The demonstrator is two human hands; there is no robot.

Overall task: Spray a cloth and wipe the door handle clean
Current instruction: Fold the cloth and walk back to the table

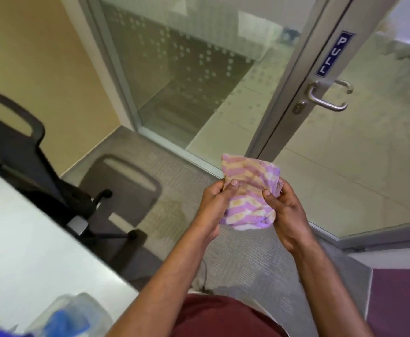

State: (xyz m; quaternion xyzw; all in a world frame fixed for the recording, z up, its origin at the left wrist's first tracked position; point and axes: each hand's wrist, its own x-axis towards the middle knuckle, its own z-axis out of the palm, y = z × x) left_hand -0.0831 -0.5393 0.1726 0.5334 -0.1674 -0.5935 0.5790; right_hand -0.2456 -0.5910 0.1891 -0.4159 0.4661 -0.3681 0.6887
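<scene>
At your far left, the white tabletop (24, 251) runs along the edge of the view, and on its near corner sits a blurred clear plastic bottle with blue parts (70, 314); you cannot tell from here which way its nozzle faces. Beyond the tabletop stand a black office chair on castors (28, 152) and a grey-backed chair (123, 188), both on the grey carpet (243, 259) and well apart from your hands. In the middle of the view your left hand (211, 207) grips the left side of the pink-and-yellow zigzag-striped cloth (250, 190), thumb pressed on its front and fingers curled behind it. Your right hand (286, 212) holds the right side the same way, its fingers (269, 193) pinching a fold. The cloth is bunched between both hands in the air above the carpet, its long axis running from near you up and away, its upper corner standing free above your thumbs. Ahead and to the right, the silver metal lever door handle (325, 98) sits on the aluminium frame of the glass door (359, 152), its long bar lying roughly level and pointing right. A blue PULL sign (335, 53) is stuck just above it, and a keyhole cylinder (299, 107) sits just below. Nothing stands between the cloth and the handle.
</scene>
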